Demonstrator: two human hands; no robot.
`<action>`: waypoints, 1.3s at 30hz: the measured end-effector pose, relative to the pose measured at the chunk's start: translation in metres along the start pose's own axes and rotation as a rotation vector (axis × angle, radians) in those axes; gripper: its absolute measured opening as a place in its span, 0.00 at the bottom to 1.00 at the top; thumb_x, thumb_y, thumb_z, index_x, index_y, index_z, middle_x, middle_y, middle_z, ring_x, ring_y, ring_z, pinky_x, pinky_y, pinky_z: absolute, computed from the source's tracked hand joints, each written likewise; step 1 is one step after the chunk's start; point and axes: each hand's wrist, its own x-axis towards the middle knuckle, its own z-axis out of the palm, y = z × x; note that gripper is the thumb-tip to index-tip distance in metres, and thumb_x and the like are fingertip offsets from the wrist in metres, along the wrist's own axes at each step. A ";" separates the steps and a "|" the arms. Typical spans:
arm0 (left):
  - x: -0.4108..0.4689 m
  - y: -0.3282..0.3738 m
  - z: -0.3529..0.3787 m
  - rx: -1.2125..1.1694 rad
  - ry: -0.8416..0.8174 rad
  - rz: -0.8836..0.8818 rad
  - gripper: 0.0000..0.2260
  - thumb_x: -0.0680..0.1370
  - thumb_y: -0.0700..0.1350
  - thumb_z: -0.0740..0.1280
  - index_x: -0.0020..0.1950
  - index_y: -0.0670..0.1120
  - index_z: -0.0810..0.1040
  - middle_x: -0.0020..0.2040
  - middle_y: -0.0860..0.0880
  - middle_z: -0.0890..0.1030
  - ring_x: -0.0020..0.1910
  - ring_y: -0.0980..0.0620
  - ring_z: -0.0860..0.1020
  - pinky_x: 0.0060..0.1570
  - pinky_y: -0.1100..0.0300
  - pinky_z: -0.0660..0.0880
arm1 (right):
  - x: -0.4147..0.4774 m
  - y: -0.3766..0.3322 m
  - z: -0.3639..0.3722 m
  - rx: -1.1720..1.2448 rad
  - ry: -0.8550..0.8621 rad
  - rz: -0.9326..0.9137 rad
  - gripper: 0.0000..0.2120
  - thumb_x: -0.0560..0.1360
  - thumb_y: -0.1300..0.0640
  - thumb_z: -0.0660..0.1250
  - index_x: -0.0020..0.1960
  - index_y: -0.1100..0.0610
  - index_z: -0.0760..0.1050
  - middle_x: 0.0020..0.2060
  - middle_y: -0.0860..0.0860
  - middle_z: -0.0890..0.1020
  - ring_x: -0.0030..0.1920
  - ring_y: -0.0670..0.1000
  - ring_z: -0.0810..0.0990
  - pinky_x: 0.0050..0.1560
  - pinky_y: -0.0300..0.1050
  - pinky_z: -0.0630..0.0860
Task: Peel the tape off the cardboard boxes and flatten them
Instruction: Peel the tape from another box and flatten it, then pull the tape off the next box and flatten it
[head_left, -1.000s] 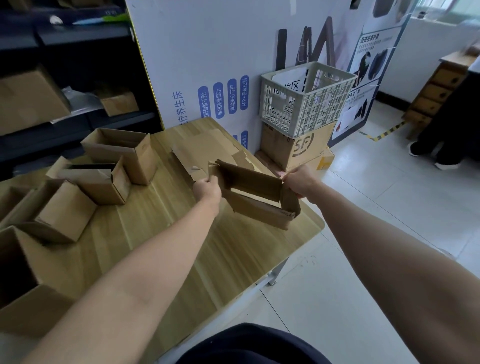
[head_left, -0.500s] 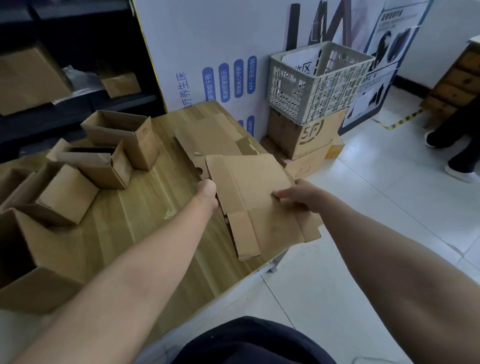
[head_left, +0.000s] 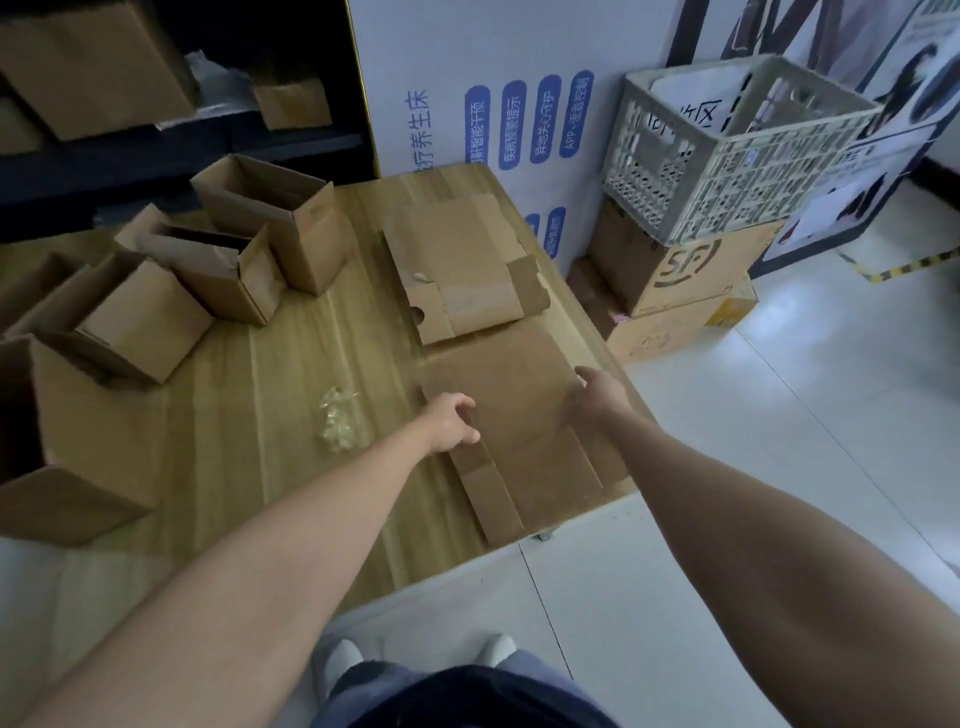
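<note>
We press a flattened box (head_left: 519, 441) onto the tabletop (head_left: 270, 415) near its right edge: our left hand (head_left: 451, 422) rests on it with fingers curled, gripping nothing, our right hand (head_left: 597, 397) lies spread on its right side. Crumpled tape (head_left: 338, 425) sits just left. Beyond, another flat box (head_left: 462, 270); open boxes (head_left: 244, 249) stand left. Farther, a carton (head_left: 685, 270) marked "SF" carries a crate (head_left: 727, 150).

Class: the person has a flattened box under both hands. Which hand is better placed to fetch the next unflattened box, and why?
Probably the left hand. The open boxes stand on the table's left side, nearer that hand, while the right hand rests on the flattened box's far-right edge.
</note>
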 end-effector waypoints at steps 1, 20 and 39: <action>0.002 -0.003 0.004 0.089 -0.048 0.010 0.29 0.73 0.39 0.72 0.72 0.41 0.67 0.71 0.43 0.68 0.68 0.47 0.69 0.63 0.62 0.65 | 0.008 0.003 0.007 -0.060 -0.042 -0.036 0.28 0.77 0.64 0.63 0.75 0.56 0.61 0.72 0.55 0.66 0.71 0.57 0.66 0.67 0.51 0.67; 0.045 -0.006 0.025 0.540 0.018 0.152 0.39 0.72 0.47 0.72 0.77 0.55 0.54 0.78 0.55 0.48 0.77 0.52 0.45 0.73 0.47 0.40 | 0.068 0.028 0.043 -0.497 -0.278 -0.279 0.42 0.73 0.56 0.69 0.78 0.56 0.47 0.77 0.52 0.47 0.77 0.57 0.46 0.74 0.51 0.54; -0.165 -0.079 -0.218 0.342 0.833 0.239 0.15 0.79 0.38 0.63 0.64 0.45 0.75 0.64 0.47 0.75 0.63 0.49 0.72 0.66 0.56 0.67 | -0.098 -0.293 0.113 -0.400 -0.089 -0.914 0.26 0.78 0.54 0.64 0.74 0.56 0.63 0.68 0.56 0.71 0.69 0.57 0.67 0.66 0.48 0.66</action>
